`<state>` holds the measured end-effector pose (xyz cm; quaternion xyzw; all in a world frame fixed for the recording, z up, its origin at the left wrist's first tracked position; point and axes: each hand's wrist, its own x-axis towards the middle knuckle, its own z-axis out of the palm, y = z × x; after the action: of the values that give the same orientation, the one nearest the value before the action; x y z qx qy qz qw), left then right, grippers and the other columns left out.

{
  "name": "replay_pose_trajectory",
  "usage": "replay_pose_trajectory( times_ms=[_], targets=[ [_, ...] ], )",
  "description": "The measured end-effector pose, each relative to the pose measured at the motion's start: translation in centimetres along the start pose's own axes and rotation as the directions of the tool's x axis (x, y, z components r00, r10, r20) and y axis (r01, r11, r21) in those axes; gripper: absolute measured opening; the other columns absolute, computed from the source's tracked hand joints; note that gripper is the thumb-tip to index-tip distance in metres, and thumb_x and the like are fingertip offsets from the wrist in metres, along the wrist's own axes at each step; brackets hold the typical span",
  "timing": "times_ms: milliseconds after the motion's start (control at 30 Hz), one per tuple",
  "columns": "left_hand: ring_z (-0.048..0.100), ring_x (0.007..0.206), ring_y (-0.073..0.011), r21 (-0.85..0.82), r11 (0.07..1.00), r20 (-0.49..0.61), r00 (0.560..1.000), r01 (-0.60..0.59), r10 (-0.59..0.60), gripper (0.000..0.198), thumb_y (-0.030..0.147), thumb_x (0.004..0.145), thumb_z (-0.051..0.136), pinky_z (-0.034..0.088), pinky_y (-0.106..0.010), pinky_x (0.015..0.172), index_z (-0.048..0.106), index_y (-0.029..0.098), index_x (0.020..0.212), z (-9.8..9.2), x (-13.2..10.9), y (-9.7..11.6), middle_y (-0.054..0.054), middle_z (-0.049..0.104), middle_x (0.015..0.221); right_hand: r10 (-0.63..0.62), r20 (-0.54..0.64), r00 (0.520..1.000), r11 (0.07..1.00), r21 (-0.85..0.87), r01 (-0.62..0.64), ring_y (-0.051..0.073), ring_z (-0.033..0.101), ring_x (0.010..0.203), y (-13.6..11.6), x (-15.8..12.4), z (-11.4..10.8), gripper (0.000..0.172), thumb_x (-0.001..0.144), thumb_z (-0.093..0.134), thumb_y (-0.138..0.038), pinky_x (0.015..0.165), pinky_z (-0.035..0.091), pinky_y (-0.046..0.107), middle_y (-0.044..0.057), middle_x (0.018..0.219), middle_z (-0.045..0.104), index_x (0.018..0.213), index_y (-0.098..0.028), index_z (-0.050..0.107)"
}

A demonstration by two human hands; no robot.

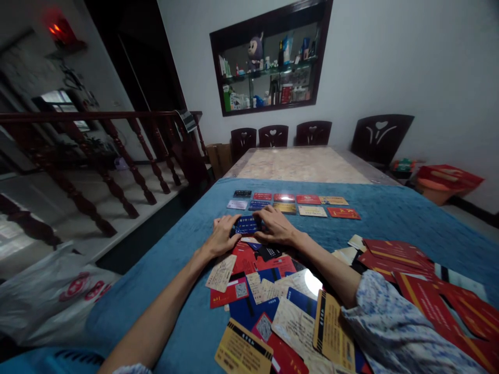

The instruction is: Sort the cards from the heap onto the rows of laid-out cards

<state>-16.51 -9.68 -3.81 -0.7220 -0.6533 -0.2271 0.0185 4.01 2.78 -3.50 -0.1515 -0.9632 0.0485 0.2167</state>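
Both my hands grip a dark blue card (248, 225) with pale print, one at each end. My left hand (224, 235) pinches its left edge between thumb and fingers. On the right edge, my right hand (276, 226) does the same. Just beyond lie two rows of cards, among them a white card (237, 204), a gold card (284, 208) and a red card (344, 213). Below my hands spreads a loose, overlapping pile of red, blue, cream and gold cards, with a gold card (245, 347) at its near edge.
A blue cloth (175, 249) covers the near part of the table. Red card sleeves (401, 259) are heaped to the right. A white plastic bag (50, 296) is at the left, beside a wooden railing (113, 122). Dark chairs (273, 136) stand at the far end.
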Motion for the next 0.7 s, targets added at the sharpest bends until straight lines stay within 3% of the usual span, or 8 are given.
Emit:
replay_pose_trajectory(
  times_ms=[233, 467, 700],
  targets=[
    [0.05, 0.117, -0.0303, 0.044, 0.999, 0.013, 1.0, -0.005, 0.005, 0.052, 0.02, 0.082, 0.063, 0.036, -0.051, 0.1, 0.053, 0.02, 0.133, -0.3, 0.2, 0.3, -0.012, 0.056, 0.126, -0.027, -0.032, 0.999, 0.998, -0.065, 0.025, 0.031, 0.043, 0.109, 0.4, 0.0, 0.0, 0.052, 0.08, 0.068, -0.045, 0.09, 0.039, 0.046, 0.015, 0.117, 0.059, 0.124, -0.017, 0.061],
    [0.046, 0.119, -0.0314, 0.074, 0.997, 0.022, 0.999, -0.028, 0.026, 0.052, 0.015, 0.079, 0.063, 0.035, -0.052, 0.1, 0.055, 0.021, 0.13, 0.0, 0.8, 0.2, -0.013, 0.055, 0.128, 0.011, 0.01, 1.0, 0.998, -0.059, -0.011, 0.032, 0.043, 0.11, 0.7, 0.1, -0.1, 0.05, 0.078, 0.071, -0.047, 0.089, 0.039, 0.047, 0.014, 0.114, 0.059, 0.119, -0.018, 0.065],
    [0.045, 0.119, -0.0316, 0.1, 0.994, 0.124, 0.992, -0.043, 0.031, 0.048, 0.014, 0.08, 0.063, 0.034, -0.054, 0.101, 0.056, 0.022, 0.126, -0.6, 1.7, 0.1, -0.012, 0.057, 0.126, 0.052, 0.049, 0.997, 0.996, -0.073, -0.049, 0.031, 0.045, 0.106, 0.7, 0.2, -0.9, 0.046, 0.077, 0.075, -0.052, 0.088, 0.039, 0.045, 0.013, 0.106, 0.063, 0.108, -0.019, 0.071]
  ],
)
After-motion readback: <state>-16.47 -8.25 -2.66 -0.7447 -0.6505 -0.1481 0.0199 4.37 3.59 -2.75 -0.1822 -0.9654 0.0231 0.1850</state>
